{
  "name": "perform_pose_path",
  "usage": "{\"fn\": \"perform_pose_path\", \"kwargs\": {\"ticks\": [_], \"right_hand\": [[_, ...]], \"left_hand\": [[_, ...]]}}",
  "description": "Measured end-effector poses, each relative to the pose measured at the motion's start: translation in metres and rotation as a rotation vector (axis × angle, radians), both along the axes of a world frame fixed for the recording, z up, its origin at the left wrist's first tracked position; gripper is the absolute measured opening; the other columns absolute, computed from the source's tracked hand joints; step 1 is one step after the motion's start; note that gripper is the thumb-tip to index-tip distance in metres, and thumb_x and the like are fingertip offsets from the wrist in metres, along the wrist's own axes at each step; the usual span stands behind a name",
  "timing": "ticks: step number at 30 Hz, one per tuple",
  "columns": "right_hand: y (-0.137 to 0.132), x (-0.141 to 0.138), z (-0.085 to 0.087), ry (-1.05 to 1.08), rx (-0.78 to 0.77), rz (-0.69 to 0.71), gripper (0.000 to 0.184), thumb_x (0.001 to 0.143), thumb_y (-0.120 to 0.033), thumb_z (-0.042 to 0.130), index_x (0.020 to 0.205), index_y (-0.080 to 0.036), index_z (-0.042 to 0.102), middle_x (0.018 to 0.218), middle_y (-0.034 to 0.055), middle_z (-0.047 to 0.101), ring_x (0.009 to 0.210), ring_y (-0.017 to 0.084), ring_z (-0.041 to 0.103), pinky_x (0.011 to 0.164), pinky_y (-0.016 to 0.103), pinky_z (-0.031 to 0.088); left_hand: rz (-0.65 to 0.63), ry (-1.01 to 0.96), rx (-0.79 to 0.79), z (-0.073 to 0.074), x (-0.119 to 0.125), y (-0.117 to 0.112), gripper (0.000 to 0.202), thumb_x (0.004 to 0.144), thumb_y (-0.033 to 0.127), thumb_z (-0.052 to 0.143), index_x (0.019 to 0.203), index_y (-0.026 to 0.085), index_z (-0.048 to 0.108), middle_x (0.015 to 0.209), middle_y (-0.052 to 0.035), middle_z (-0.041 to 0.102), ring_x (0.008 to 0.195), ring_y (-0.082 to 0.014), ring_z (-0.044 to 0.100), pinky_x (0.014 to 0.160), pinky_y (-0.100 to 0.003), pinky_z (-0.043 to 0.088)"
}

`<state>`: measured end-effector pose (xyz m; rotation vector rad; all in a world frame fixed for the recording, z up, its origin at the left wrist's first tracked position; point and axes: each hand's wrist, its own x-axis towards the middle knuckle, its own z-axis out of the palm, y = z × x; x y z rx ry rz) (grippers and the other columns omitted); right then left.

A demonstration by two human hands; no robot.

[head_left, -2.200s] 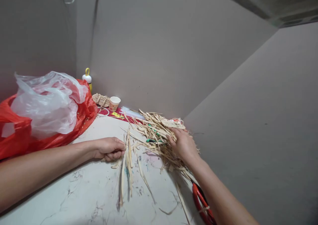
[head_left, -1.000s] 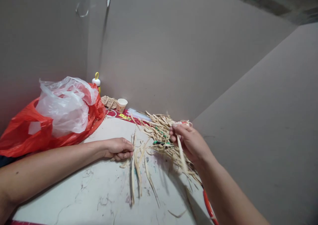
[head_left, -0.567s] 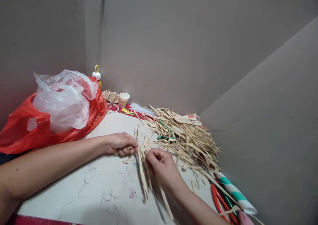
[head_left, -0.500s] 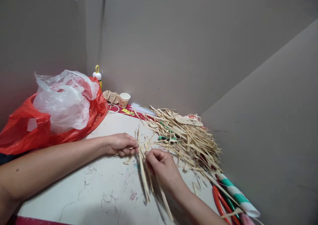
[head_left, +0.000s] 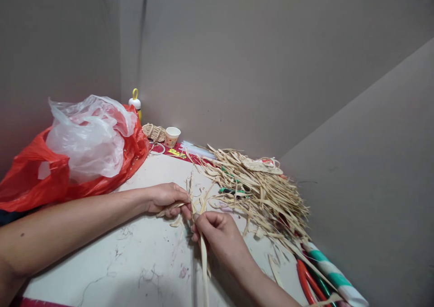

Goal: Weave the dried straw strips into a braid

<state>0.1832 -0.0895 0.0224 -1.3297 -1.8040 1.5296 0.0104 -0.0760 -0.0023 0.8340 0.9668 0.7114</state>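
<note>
right hand (head_left: 219, 233): fingers pinch straw strip (head_left: 204, 271), which trails below them | left hand (head_left: 166, 197): fingers closed on loose strips (head_left: 168, 208)

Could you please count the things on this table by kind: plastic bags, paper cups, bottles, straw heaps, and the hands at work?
Plastic bags: 2 (red bag, clear bag)
Paper cup: 1
Bottle: 1
Straw heap: 1
Hands: 2 (left hand, right hand, both pinching straw strips)
Total: 7

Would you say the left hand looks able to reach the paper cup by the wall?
Probably yes: only table lies between the left hand and the paper cup, though its fingers pinch straw strips.
</note>
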Motion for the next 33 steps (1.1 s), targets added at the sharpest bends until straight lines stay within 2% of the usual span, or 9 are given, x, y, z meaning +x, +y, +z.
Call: {"fn": "perform_pose_path", "kwargs": {"ticks": [4,8,12,15,19,22,25,28,33], "right_hand": [[-0.006,-0.003,-0.005,-0.002,-0.084,-0.014,0.036,0.071,-0.044,0.055,0.049,-0.015,0.056,0.041,0.0010,0.053,0.030,0.006,0.036,0.035,0.020,0.027],[-0.007,-0.003,-0.009,0.030,-0.048,-0.062,0.035,0.071,-0.043,0.057,0.051,-0.015,0.056,0.042,0.0004,0.052,0.031,0.006,0.035,0.035,0.020,0.026],[-0.004,0.004,-0.006,0.055,0.008,-0.132,0.032,0.070,-0.038,0.057,0.047,-0.017,0.050,0.040,-0.0026,0.045,0.035,0.006,0.032,0.037,0.020,0.023],[0.001,0.012,-0.002,0.045,-0.008,-0.121,0.031,0.070,-0.038,0.055,0.047,-0.018,0.047,0.040,-0.0040,0.042,0.037,0.007,0.031,0.039,0.021,0.022],[0.010,0.020,-0.002,0.021,-0.100,0.046,0.027,0.071,-0.037,0.055,0.054,-0.018,0.048,0.043,-0.0049,0.044,0.038,0.006,0.030,0.040,0.020,0.021],[0.020,0.026,-0.004,-0.001,-0.120,0.136,0.022,0.071,-0.035,0.055,0.059,-0.019,0.046,0.045,-0.0063,0.044,0.038,0.006,0.030,0.040,0.020,0.019],[0.032,0.032,-0.003,-0.105,-0.052,0.256,0.020,0.071,-0.030,0.053,0.058,-0.019,0.044,0.046,-0.0069,0.039,0.041,0.007,0.031,0.042,0.021,0.022],[0.044,0.038,0.000,-0.239,0.107,0.354,0.021,0.072,-0.025,0.051,0.054,-0.018,0.043,0.049,-0.0057,0.037,0.047,0.008,0.031,0.045,0.021,0.023],[0.056,0.033,-0.004,-0.264,0.363,0.316,0.021,0.076,-0.024,0.048,0.057,-0.018,0.048,0.055,-0.0041,0.040,0.054,0.010,0.035,0.051,0.022,0.028]], "left_hand": [[0.003,0.012,0.000,-0.003,0.000,0.001,0.018,0.061,0.028,0.060,0.065,0.010,0.060,0.057,-0.0055,0.065,0.035,-0.0086,0.048,0.030,-0.018,0.028],[-0.026,-0.013,-0.005,-0.006,-0.001,0.003,0.021,0.062,0.030,0.061,0.067,0.010,0.060,0.060,-0.0070,0.067,0.038,-0.0102,0.052,0.032,-0.018,0.030],[-0.044,-0.027,-0.008,-0.006,-0.002,0.002,0.025,0.064,0.033,0.062,0.069,0.008,0.062,0.066,-0.0098,0.069,0.040,-0.0104,0.053,0.033,-0.018,0.031],[-0.040,-0.028,0.007,-0.004,-0.002,0.001,0.023,0.066,0.032,0.061,0.066,0.008,0.061,0.065,-0.0099,0.068,0.036,-0.0069,0.046,0.032,-0.018,0.027],[-0.061,-0.035,-0.014,0.000,-0.003,0.001,0.021,0.068,0.030,0.060,0.067,0.009,0.060,0.060,-0.0064,0.064,0.031,-0.0010,0.025,0.031,-0.017,0.011],[-0.078,-0.027,-0.011,0.001,-0.004,0.001,0.022,0.069,0.031,0.061,0.069,0.009,0.060,0.057,-0.0034,0.060,0.031,-0.0004,0.021,0.031,-0.018,0.007],[-0.092,-0.030,0.001,0.001,-0.006,0.002,0.024,0.070,0.033,0.062,0.070,0.010,0.059,0.056,-0.0017,0.058,0.032,-0.0004,0.021,0.032,-0.018,0.007],[-0.104,-0.036,0.001,0.000,-0.007,0.003,0.025,0.072,0.034,0.062,0.070,0.010,0.058,0.055,-0.0009,0.056,0.032,-0.0001,0.020,0.033,-0.018,0.007],[-0.118,-0.055,-0.017,-0.001,-0.009,0.006,0.022,0.073,0.031,0.061,0.070,0.010,0.057,0.053,-0.0001,0.055,0.032,-0.0006,0.021,0.032,-0.017,0.009]]}}
